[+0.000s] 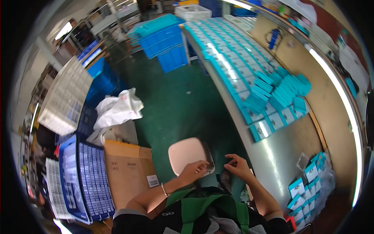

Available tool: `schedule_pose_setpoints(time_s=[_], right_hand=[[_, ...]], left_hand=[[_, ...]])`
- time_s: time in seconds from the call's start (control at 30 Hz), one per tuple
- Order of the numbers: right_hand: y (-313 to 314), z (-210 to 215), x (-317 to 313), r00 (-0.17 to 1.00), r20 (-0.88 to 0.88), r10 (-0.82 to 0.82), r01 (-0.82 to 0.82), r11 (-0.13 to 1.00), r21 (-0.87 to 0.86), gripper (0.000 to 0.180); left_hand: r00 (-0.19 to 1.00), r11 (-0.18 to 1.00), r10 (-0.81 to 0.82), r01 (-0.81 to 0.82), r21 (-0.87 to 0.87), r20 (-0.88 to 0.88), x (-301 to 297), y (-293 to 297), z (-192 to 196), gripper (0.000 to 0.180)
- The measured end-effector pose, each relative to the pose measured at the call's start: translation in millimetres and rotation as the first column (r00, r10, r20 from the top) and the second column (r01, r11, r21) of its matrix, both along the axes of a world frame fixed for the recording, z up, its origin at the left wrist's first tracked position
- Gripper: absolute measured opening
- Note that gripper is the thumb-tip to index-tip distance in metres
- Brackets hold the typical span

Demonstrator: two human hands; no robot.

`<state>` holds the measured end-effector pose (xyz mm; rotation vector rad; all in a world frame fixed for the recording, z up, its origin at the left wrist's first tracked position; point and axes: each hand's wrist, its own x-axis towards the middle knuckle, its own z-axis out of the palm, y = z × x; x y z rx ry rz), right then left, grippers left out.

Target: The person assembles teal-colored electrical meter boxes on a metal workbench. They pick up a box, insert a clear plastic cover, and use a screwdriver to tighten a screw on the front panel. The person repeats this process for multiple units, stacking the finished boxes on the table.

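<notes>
Green floor [175, 105] lies beneath the curled left hand [194, 171] and half-curled right hand [239, 167].

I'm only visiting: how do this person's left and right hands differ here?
The left hand overlaps the pale stool seat in this view, while the right hand appears against the dark green floor.
The left wrist wears a whitish bracelet; the right wrist looks bare.
The left hand's fingers are curled inward, whereas the right hand's thumb and forefinger stand apart.
Both hands are ungloved.
</notes>
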<state>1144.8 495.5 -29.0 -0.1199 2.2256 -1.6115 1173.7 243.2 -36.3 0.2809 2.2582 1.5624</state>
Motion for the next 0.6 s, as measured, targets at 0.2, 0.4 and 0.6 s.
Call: schedule_pose_setpoints(time_s=[0.2,0.4,0.6], right_hand=[[-100.8,-13.7,-35.2,0.901,-0.075,0.428,-0.433,0.899,-0.072,0.034],[-169.6,-48.0,-40.2,0.699,0.013,0.715,-0.713,0.699,-0.051,0.031],[-246.8,-38.1,-26.2,0.503,0.019,0.864,-0.864,0.504,-0.020,0.031]], left_hand=[[0.795,0.806,0.579,-0.592,-0.017,-0.181,59.0,-145.9,34.4,0.026],[0.531,0.524,0.704,-0.837,-0.161,-0.471,172.2,-207.7,91.4,0.026],[0.144,0.117,0.749,-0.989,-0.085,-0.647,281.0,-299.7,142.7,0.028]])
